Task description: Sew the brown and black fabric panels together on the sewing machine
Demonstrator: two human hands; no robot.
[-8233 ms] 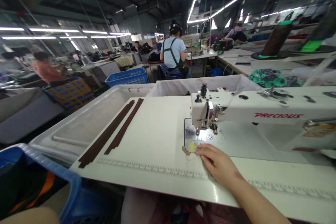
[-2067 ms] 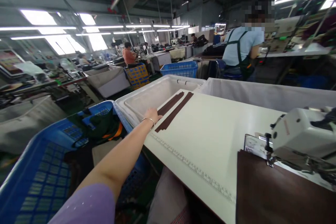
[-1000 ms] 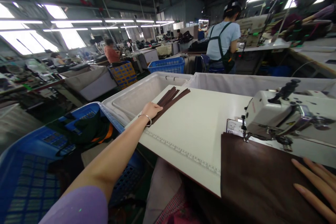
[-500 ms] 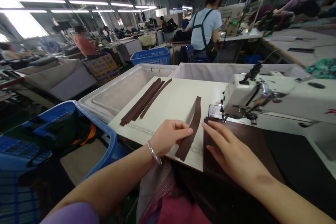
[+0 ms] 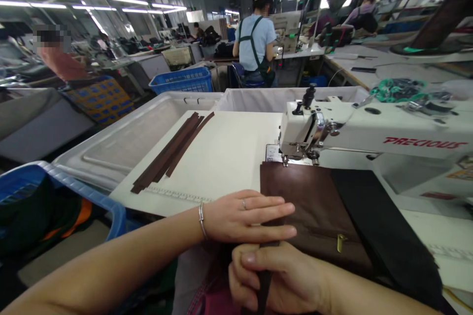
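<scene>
A brown leather panel (image 5: 314, 197) with a gold zipper pull (image 5: 340, 243) lies at the sewing machine (image 5: 303, 133), its upper edge by the presser foot. Black material (image 5: 384, 211) is at the panel's right. My left hand (image 5: 251, 216), fingers stretched out, lies flat over the panel's lower left edge and part of a brown strip. Just below it, my right hand (image 5: 269, 275) is closed around that narrow brown strip (image 5: 263, 288), which hangs down between its fingers. More brown strips (image 5: 170, 152) lie on the white table at the left.
The white table board (image 5: 225, 157) has a ruler (image 5: 177, 195) along its front. A blue basket (image 5: 118, 216) with dark green cloth stands at the lower left, and white bins (image 5: 121, 142) lie behind. A person (image 5: 254, 42) in a light blue shirt sits farther back.
The single strip has left the board and is now in my right hand. My left hand let go of it and spread out at the panel's edge. The view has turned right.
</scene>
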